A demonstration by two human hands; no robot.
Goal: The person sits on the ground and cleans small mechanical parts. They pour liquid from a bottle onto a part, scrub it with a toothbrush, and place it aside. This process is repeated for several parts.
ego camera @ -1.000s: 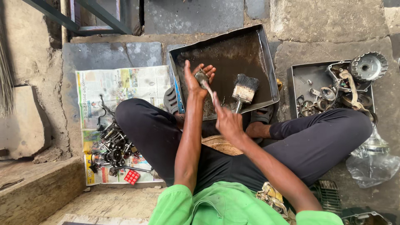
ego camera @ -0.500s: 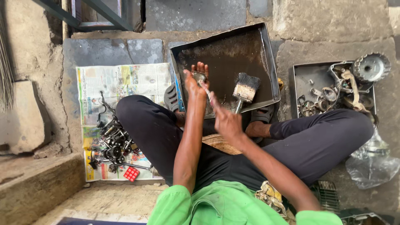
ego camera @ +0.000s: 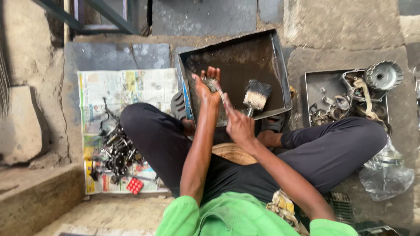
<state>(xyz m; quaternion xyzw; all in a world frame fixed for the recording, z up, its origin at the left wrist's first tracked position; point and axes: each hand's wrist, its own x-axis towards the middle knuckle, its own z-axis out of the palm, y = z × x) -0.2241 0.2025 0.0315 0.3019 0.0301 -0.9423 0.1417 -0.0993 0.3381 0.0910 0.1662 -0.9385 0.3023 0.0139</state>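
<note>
I sit cross-legged on the floor over a dark metal tray (ego camera: 278,65) of dirty liquid. My left hand (ego camera: 206,87) cups a small metal part (ego camera: 211,81) above the tray. My right hand (ego camera: 238,124) grips a paint brush (ego camera: 256,95) by its handle, bristles up and resting low in the tray, while its forefinger reaches up to the small part. Both hands are close together over the tray's near edge.
A newspaper (ego camera: 122,89) at the left carries a heap of dark engine parts (ego camera: 116,150) and a small red piece (ego camera: 134,185). A smaller tray (ego camera: 317,83) at the right holds gears and rings. A clear plastic bag (ego camera: 387,172) lies at the right, a stone block (ego camera: 19,126) at the far left.
Both hands have stayed over the tray; the left hand has turned the small part slightly and closed more around it. The brush has barely shifted.
</note>
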